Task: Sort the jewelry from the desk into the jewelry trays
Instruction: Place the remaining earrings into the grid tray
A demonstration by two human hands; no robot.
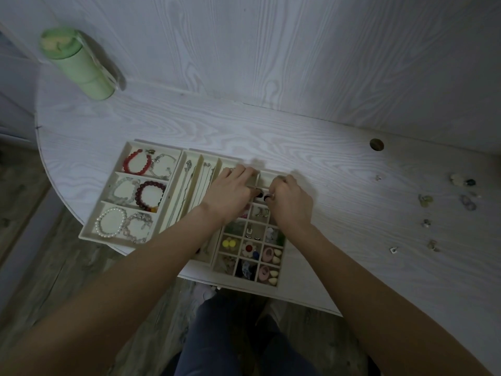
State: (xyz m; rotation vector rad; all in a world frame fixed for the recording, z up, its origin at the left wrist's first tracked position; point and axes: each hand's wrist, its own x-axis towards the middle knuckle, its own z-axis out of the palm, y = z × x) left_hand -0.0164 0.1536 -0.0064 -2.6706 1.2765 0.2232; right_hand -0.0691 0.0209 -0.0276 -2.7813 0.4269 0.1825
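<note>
Both my hands are hovering over the grid tray [279,270], left hand [230,191] and right hand [290,199] each pinching a tiny dark earring [260,194] with curled fingers. Could easily be dropping it into the wrong cell. More loose pieces [425,200] are waiting on the tabletop [339,164], right side.

- A green bottle [78,63] stands at the far left corner of the desk, near the wall. It has a round green lid and a clear strap hanging down its side.
- A small round hole [376,144] is cut in the desk top, far over on the right, close to the wall.
- The wall [271,50] behind is white with wavy wood lines.
- The floor [40,253] below is grey-brown wood planks.
</note>
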